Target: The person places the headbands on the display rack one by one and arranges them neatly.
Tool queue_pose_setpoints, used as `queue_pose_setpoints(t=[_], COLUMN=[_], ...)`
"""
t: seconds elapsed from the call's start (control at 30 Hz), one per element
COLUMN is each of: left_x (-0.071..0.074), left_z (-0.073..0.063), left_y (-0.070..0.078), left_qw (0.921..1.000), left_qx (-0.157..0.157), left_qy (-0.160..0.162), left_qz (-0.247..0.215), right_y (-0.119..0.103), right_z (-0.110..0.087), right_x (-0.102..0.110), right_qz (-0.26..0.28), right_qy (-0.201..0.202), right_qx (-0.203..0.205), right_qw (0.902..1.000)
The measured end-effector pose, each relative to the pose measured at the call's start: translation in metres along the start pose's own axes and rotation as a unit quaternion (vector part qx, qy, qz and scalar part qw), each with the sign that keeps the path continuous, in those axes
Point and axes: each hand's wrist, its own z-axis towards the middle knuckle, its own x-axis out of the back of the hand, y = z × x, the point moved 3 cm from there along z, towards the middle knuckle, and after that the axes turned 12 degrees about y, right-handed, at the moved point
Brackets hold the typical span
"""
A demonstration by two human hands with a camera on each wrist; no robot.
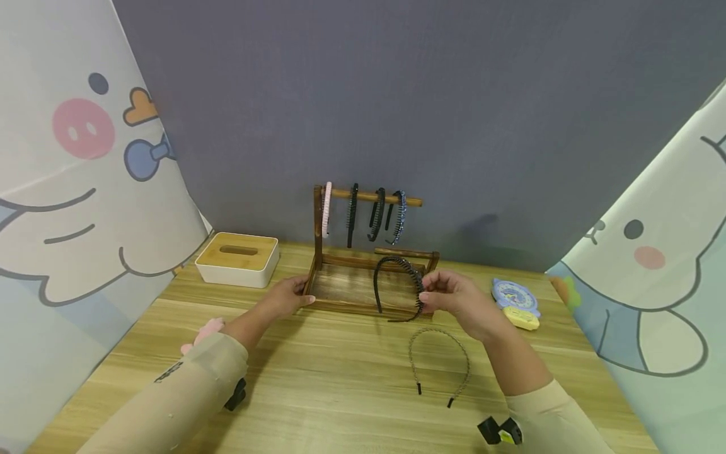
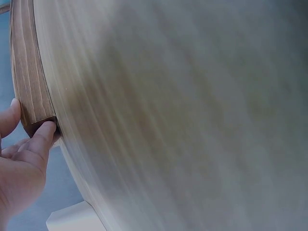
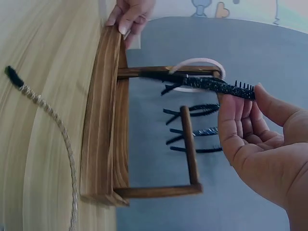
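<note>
My left hand (image 1: 286, 297) holds the left front corner of a dark wooden rack (image 1: 343, 282). In the left wrist view, thumb and fingers lie on either side of its wooden edge (image 2: 30, 72). A black toothed headband (image 1: 397, 259) is pinched between the thumb and fingers of my right hand (image 1: 460, 301), in front of the rack's tray. Its dark sparkly surface (image 3: 207, 83) shows in the right wrist view. From the upper bar hang a pale pink headband (image 1: 326, 208), two black headbands (image 1: 352, 215) and a blue sparkly one (image 1: 401, 217).
A thin twisted headband (image 1: 439, 330) with dark tips lies on the table before the rack. Left stands a white tissue box (image 1: 227, 275) with a wooden lid. A blue dial-faced thing (image 1: 515, 295) and a yellow piece (image 1: 522, 318) lie right. My left forearm partly hides a pink object (image 1: 208, 329).
</note>
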Motion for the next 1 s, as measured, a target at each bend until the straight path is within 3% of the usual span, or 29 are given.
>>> queue_pose_setpoints(t=[0.23, 0.47, 1.0], left_x=[-0.001, 0.000, 0.000], left_z=[0.001, 0.000, -0.001], left_y=[-0.001, -0.001, 0.000], left_qw=[1.0000, 0.9998, 0.9999], left_qx=[0.007, 0.016, 0.011], left_qy=[-0.001, -0.002, -0.001], left_qz=[0.004, 0.007, 0.011], right_y=[0.003, 0.011, 0.026], right_z=[0.026, 0.040, 0.050], right_x=[-0.026, -0.040, -0.047], right_qz=[0.007, 0.006, -0.007], right_qy=[0.014, 0.056, 0.082], right_qx=[0.012, 0.005, -0.007], right_qw=[0.9998, 0.9984, 0.9966])
